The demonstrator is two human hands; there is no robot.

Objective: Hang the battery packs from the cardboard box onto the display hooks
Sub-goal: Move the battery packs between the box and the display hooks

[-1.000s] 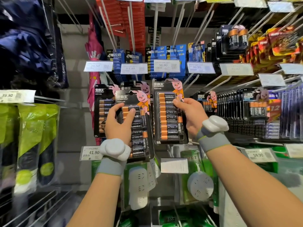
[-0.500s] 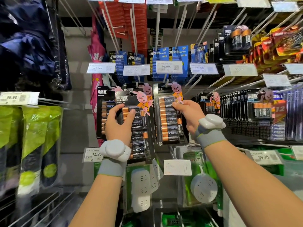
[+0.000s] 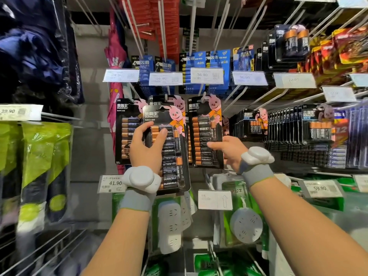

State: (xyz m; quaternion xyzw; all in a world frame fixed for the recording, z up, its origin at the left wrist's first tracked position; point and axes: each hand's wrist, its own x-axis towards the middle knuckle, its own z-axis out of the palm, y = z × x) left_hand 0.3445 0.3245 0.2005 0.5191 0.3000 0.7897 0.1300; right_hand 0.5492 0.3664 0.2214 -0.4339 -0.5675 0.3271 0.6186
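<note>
in the middle of the frame the left hand (image 3: 146,148) grips a duracell battery pack (image 3: 172,156), fingers and thumb curled round its upper part, holding it up in front of the packs that hang on the rack. just to the right, a second duracell pack (image 3: 205,132) hangs from a display hook (image 3: 203,98), and the right hand (image 3: 231,151) holds its lower right edge, thumb on the front and fingers hidden behind. a 41.90 price tag (image 3: 112,183) sits lower left of the held pack.

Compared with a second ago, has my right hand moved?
Yes, the right hand slid down the black battery pack, away from the white 36.90 price tag.
</note>
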